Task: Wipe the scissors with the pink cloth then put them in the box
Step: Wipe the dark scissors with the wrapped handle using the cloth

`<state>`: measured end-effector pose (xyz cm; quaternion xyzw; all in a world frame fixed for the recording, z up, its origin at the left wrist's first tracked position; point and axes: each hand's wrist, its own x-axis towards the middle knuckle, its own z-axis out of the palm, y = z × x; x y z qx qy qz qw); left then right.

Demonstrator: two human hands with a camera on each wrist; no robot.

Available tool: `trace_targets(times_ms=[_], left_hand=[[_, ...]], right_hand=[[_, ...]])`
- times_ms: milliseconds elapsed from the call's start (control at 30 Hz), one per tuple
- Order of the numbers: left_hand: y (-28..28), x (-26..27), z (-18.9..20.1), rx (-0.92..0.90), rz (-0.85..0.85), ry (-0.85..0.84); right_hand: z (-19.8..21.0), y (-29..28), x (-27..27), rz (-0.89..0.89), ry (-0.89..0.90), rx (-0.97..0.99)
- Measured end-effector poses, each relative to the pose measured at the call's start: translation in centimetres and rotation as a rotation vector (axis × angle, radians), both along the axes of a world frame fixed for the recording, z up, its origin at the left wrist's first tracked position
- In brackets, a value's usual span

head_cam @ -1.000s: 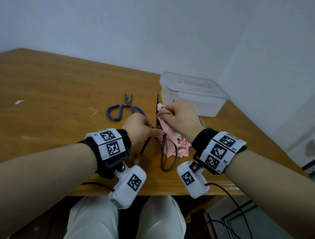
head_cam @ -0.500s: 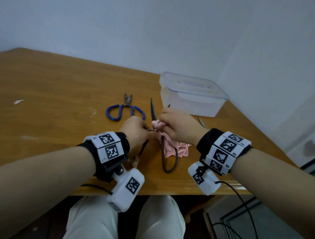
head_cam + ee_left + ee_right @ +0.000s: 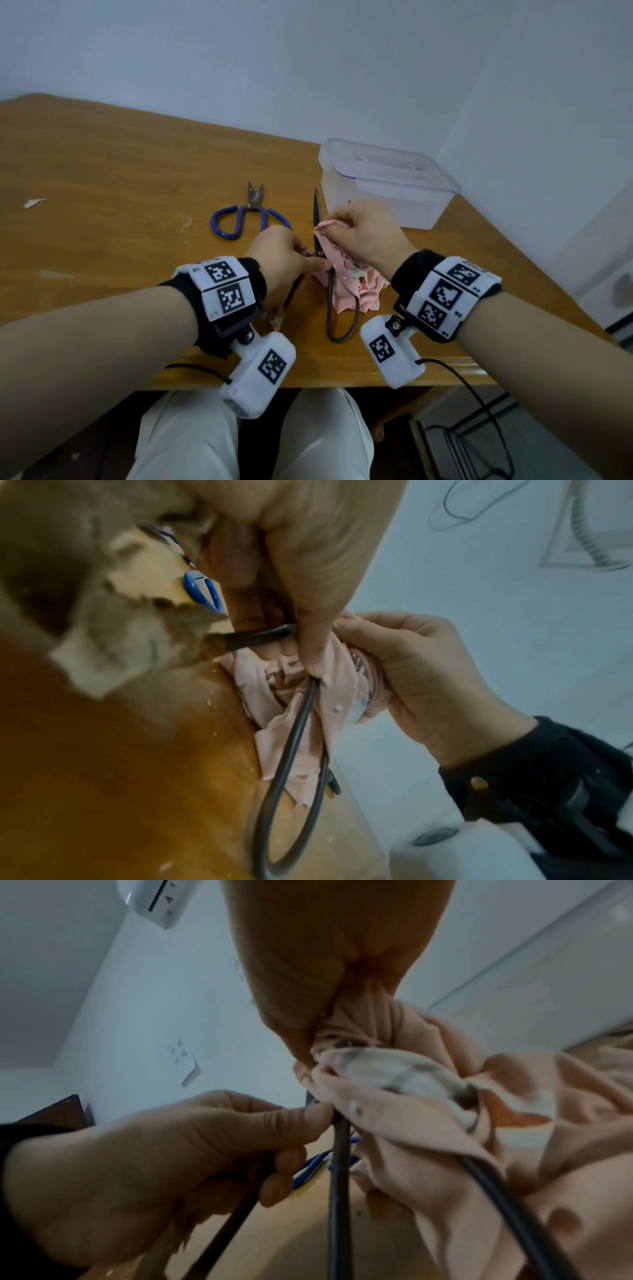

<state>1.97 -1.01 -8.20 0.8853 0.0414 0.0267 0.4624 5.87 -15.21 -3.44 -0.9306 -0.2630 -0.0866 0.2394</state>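
Near edge of the wooden table (image 3: pixel 102 178): the dark metal scissors (image 3: pixel 330 308) lie with their big loop handle toward the person, blade tip pointing far, toward the box. Left hand (image 3: pixel 284 255) grips the scissors by the pivot, thumb and curled fingers pinched on the handle shanks; left wrist view shows the thumb pressed down where the loop starts. Right hand (image 3: pixel 366 233) has the pink cloth (image 3: pixel 346 284) bunched in a pinch between thumb and fingers, held against the right side of the blade, partway up. Rest of the cloth hangs down and piles on the table under the handle loop, right of it. A torn scrap (image 3: pixel 276 317) lies on the table just below the left wrist. Farther, left of the blade: blue-handled scissors (image 3: pixel 245 219) flat on the table, short blades pointing far, untouched. Farthest, right: clear plastic box (image 3: pixel 387 181) with its lid on, just beyond the right hand, apart from it. White wall (image 3: pixel 308 68) behind.
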Motion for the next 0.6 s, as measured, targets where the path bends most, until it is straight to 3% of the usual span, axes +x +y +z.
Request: trace_targets(times_ms=[133, 233, 433, 500, 600], left_hand=[[-0.2, -0.2, 0.3, 0.093, -0.024, -0.034], [-0.2, -0.3, 0.3, 0.125, -0.023, -0.038], [-0.1, -0.5, 0.2, 0.116, -0.018, -0.024], [-0.2, -0.5, 0.1, 0.078, -0.014, -0.016], [-0.4, -0.5, 0.1, 0.045, 0.007, -0.003]], right_hand=[[-0.3, 0.6, 0.0, -0.004, -0.094, -0.228], [-0.5, 0.6, 0.0, 0.013, -0.136, -0.272], [-0.8, -0.2, -1.3, 0.205, -0.152, -0.417], [-0.5, -1.0, -1.0, 0.261, -0.052, -0.339], [0.8, -2.4, -0.2, 0.033, 0.182, -0.045]])
